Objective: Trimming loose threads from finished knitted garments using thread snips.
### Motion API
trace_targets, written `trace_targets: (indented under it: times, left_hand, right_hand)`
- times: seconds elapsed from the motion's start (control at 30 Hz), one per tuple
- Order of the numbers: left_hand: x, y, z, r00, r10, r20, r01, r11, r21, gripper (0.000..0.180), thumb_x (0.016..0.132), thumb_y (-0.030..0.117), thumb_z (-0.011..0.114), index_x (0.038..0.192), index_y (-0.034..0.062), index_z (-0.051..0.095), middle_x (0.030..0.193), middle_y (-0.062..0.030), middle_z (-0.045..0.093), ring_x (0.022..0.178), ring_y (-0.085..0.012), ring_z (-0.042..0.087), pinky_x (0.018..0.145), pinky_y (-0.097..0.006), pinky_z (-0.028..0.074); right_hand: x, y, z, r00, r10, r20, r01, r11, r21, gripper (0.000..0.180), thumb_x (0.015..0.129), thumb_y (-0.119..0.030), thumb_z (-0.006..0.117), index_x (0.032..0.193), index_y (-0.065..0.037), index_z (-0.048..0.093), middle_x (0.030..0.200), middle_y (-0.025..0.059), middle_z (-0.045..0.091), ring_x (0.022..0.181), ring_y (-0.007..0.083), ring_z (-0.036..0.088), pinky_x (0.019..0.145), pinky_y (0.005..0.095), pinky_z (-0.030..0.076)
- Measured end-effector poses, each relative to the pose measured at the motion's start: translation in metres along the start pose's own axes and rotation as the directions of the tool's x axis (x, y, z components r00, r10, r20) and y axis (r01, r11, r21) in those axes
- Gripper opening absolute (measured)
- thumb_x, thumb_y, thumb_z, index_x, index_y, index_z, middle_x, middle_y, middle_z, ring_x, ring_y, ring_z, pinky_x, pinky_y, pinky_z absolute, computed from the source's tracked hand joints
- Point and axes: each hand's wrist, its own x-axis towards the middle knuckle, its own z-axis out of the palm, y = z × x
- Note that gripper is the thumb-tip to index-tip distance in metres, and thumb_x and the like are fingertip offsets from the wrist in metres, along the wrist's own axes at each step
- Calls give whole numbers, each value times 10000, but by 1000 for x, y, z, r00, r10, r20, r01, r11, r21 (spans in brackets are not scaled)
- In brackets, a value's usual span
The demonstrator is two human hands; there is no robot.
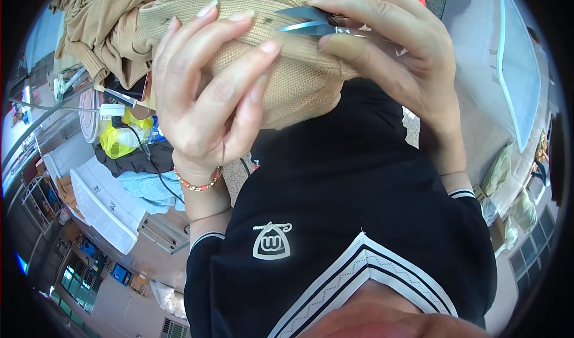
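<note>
A beige ribbed knit garment (299, 93) is stretched in front of me, a small dark spot showing in its ribbing. My left hand (206, 93) is closed on the knit, its fingertips pressed along the ribbing near that spot; a red and gold bracelet circles the wrist. In my right hand (400, 45) is a pair of thread snips (308, 26), gripped between thumb and fingers. Their blades stand apart and point left over the ribbing, close to the left fingertips. A tan covering wraps the right thumb. Whether the blade tips touch the yarn I cannot tell.
More beige knitwear (107, 21) is heaped at the far left. Below it are a white plug adapter (112, 110) with a black cord, a yellow plastic bag (110, 143), light blue cloth (149, 188) and a white bin (98, 209). A large translucent bin (484, 51) stands at right.
</note>
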Motion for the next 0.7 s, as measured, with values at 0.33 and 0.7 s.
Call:
trace_targets:
  times: [0.33,0.7]
  left_hand:
    - [-2,-4,7,997,6,-80,-11,998,-67,307,743,75,654,1030,22,746,1133,-219,643,1133,-398,603,1042,-493,446]
    - [-2,-3,9,996,8,-87,-14,998,-67,294,759,77,657,1036,25,741,1139,-218,641,1140,-399,601,1041,-486,444]
  right_hand:
    - [4,7,7,972,-235,1,220,908,-356,354,744,-122,821,1083,-74,736,767,49,558,620,169,595,531,284,481]
    - [7,2,8,990,-142,-5,133,938,-321,310,744,-129,820,1041,-78,745,766,42,562,613,169,598,523,280,486]
